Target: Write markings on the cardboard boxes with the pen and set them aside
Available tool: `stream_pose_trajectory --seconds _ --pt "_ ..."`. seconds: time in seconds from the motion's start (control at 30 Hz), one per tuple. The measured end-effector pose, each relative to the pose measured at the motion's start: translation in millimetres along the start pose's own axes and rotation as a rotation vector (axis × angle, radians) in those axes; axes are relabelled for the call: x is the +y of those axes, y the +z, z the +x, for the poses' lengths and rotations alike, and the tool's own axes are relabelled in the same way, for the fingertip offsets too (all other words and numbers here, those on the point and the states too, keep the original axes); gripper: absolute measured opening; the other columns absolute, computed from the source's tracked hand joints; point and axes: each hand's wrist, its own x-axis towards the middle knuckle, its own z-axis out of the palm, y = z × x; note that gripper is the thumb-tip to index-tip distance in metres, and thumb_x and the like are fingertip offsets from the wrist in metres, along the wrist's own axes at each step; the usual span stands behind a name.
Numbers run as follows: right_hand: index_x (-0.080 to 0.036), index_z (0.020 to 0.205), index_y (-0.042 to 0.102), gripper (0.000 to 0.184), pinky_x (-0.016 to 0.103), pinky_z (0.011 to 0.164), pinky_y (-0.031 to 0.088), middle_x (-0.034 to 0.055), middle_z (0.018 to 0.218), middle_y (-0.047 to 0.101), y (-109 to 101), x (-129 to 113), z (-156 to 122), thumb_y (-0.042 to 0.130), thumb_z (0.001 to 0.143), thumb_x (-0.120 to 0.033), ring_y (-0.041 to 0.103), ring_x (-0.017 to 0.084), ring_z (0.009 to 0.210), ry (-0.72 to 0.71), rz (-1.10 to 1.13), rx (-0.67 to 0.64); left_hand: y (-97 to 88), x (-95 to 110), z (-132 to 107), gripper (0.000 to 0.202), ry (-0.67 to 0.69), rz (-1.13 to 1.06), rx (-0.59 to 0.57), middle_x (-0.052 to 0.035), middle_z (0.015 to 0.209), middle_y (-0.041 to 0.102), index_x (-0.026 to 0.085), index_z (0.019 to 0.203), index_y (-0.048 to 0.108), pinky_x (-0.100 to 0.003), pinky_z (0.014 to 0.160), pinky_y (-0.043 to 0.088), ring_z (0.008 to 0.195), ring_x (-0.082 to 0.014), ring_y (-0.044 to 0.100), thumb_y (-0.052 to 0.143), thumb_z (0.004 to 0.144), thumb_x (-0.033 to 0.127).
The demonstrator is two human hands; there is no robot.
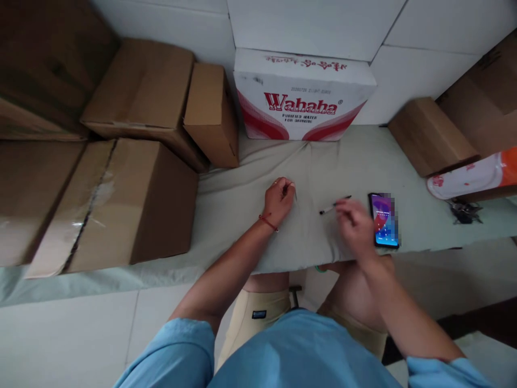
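Note:
My left hand (279, 200) rests on the cloth-covered table with its fingers closed in a pinch. A thin dark sliver shows at its fingertips, too small to name. To the right a slim pen (328, 209) lies slanted on the cloth, dark at its ends. My right hand (357, 226) is at the pen's near side, its curled fingers smeared by motion and overlapping part of it. Whether they touch the pen is unclear. Just right of that hand lies a phone (385, 221) with its screen lit.
Brown cardboard boxes (161, 199) crowd the left side. At the back a white-and-red water carton (302, 97) stands against the tiled wall. A small brown box (432, 134), an orange-and-white package (472, 172) and a dark bunch, apparently keys (464, 211), are on the right.

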Motion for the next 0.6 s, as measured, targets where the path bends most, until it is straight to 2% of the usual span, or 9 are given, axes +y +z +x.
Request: stream_pose_trajectory --seconds 0.07,0.13,0.2,0.3,0.37,0.43,0.57,0.6 --pt "-0.023 0.108 0.078 0.022 0.052 0.109 0.057 0.0081 0.123 0.079 25 -18 -37 0.06 0.097 -0.019 0.067 0.027 0.122 -0.229 -0.092 -0.185 -0.6 0 0 0.022 0.0 -0.002 -0.001 0.0007 0.078 0.059 0.022 0.078 0.054 -0.03 0.075 0.044 0.075 -0.016 0.057 0.059 0.099 0.025" --pt "-0.021 0.117 0.078 0.027 0.053 0.109 0.058 0.0095 0.13 0.078 40 -24 -56 0.058 0.098 -0.016 0.065 0.028 0.126 -0.312 -0.171 -0.239 -0.8 0 0 0.022 -0.004 -0.009 0.006 0.0011 0.077 0.059 0.022 0.078 0.055 -0.029 0.075 0.045 0.075 -0.0154 0.057 0.059 0.099 0.025" --pt "-0.019 0.12 0.077 0.029 0.053 0.109 0.058 0.0111 0.133 0.077 46 -21 -60 0.057 0.099 -0.015 0.065 0.029 0.126 -0.323 -0.223 -0.187 -0.9 0 0 0.02 -0.012 -0.019 0.023 0.0016 0.077 0.059 0.021 0.078 0.056 -0.028 0.075 0.046 0.074 -0.0149 0.058 0.06 0.098 0.024" --pt "-0.019 0.115 0.077 0.029 0.051 0.106 0.06 0.0113 0.127 0.078 47 -14 -58 0.056 0.097 -0.01 0.066 0.029 0.12 -0.34 -0.261 -0.094 -4.4 -1 4 0.015 -0.034 -0.028 0.095 0.0018 0.078 0.061 0.021 0.081 0.059 -0.027 0.077 0.048 0.076 -0.0144 0.059 0.061 0.095 0.02" --pt "-0.019 0.112 0.077 0.029 0.05 0.103 0.06 0.0109 0.124 0.079 47 -12 -57 0.056 0.095 -0.008 0.066 0.029 0.116 -0.351 -0.278 -0.08 -12.4 -2 8 0.008 -0.053 -0.023 0.19 0.0 0.085 0.063 0.021 0.085 0.061 -0.026 0.078 0.049 0.082 -0.015 0.062 0.062 0.092 0.017" --pt "-0.019 0.11 0.076 0.028 0.049 0.1 0.06 0.0107 0.122 0.079 47 -12 -58 0.057 0.093 -0.007 0.067 0.029 0.113 -0.359 -0.284 -0.075 -27.0 -3 14 0.007 -0.075 -0.001 0.336 -0.003 0.098 0.064 0.021 0.093 0.061 -0.028 0.083 0.051 0.092 -0.0168 0.063 0.064 0.09 0.015" --pt "-0.018 0.108 0.076 0.028 0.048 0.097 0.06 0.0109 0.12 0.079 48 -12 -60 0.056 0.092 -0.005 0.066 0.028 0.11 -0.356 -0.293 -0.067 -69.9 -4 27 0.034 -0.114 0.087 0.691 -0.012 0.133 0.054 0.021 0.121 0.054 -0.039 0.105 0.052 0.129 -0.0255 0.056 0.069 0.09 0.018" --pt "-0.018 0.108 0.076 0.028 0.047 0.097 0.06 0.0107 0.12 0.079 48 -11 -60 0.056 0.092 -0.005 0.066 0.028 0.109 -0.351 -0.29 -0.068 -80.5 -4 30 0.043 -0.115 0.121 0.739 -0.0154 0.143 0.049 0.02 0.129 0.049 -0.044 0.113 0.049 0.14 -0.0286 0.051 0.069 0.091 0.02"
